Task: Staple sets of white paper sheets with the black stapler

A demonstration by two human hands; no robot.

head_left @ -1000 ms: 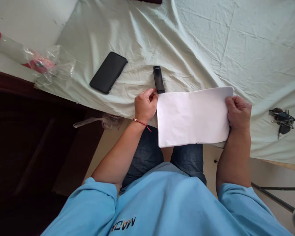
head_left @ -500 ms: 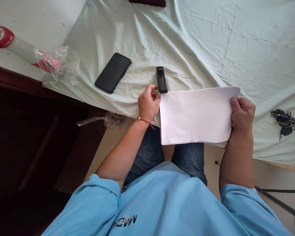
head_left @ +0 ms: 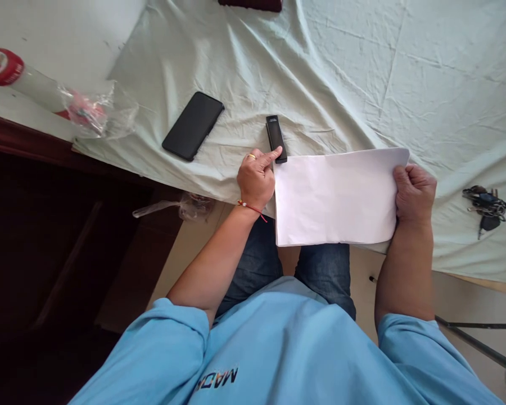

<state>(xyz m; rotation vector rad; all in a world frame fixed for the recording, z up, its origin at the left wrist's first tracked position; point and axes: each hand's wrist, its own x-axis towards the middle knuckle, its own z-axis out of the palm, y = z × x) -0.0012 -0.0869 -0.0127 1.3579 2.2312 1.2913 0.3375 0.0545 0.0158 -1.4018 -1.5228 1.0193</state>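
Note:
A black stapler [head_left: 275, 134] lies on the cloth with its near end over the top left corner of a stack of white paper [head_left: 337, 197]. My left hand [head_left: 256, 179] has its index finger stretched onto the stapler's near end, pressing on top of it. Its other fingers are curled beside the paper's left edge and partly hidden. At the right edge of the stack, my right hand [head_left: 415, 191] grips the sheets between thumb and curled fingers. The front part of the paper sticks out past the table edge, above my lap.
A black phone [head_left: 194, 125] rests left of the stapler. Farther left lie a red-capped bottle [head_left: 37, 84] and a crumpled clear plastic bag [head_left: 118, 112]. Keys [head_left: 487, 205] sit at the right on the pale tablecloth [head_left: 354, 73]. A dark red object [head_left: 253, 4] shows at the far edge.
My left index finger has moved from beside the stapler onto its near end. My right hand keeps its hold on the paper, which has barely moved.

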